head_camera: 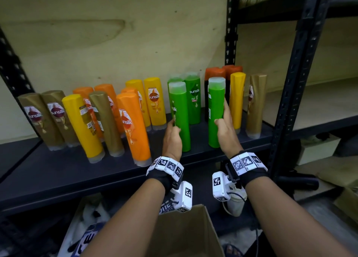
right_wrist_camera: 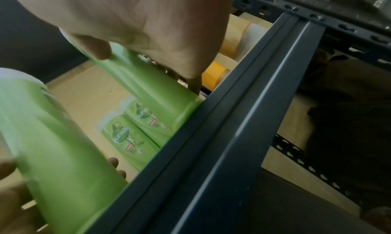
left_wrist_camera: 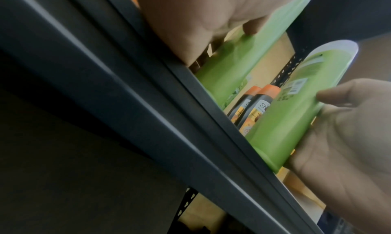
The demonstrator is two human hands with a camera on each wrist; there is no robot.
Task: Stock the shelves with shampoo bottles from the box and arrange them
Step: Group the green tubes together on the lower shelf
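I am looking into a dark metal shelf (head_camera: 58, 171) backed by a pale plywood wall (head_camera: 116, 34), with a black slotted upright (head_camera: 302, 67) at its right end. My left hand (head_camera: 172, 138) has its fingers (head_camera: 171, 123) curled round the lower body of a green bottle (head_camera: 179, 117), thumb on the near side; the left wrist view shows the same wrap. My right hand (head_camera: 225, 130) grips a second green bottle (head_camera: 216, 111), thumb across its front and fingers (head_camera: 226, 107) running up its right side. Both bottles stand upright on the shelf near its front edge, about the middle of its length, caps up.

Just behind them two more green bottles (head_camera: 193, 100) stand against the back, labels facing out. Toward the right end come two dark bottles with orange caps (head_camera: 222, 71), a yellow bottle (head_camera: 237, 100) and a gold bottle (head_camera: 255, 105). Toward the left end the row is looser: yellow bottles (head_camera: 155, 101), orange bottles (head_camera: 133, 125) and gold bottles (head_camera: 46, 119), several leaning and mixed by colour.

Below the front edge the cardboard box (head_camera: 186, 233) sits open; I cannot see inside it.

I judge the stocking well advanced, since the shelf carries many bottles already. What is left, as far as I can tell, is seating these two greens with their group, emptying whatever remains in the box, and straightening the tilted, mixed bottles at the left end.
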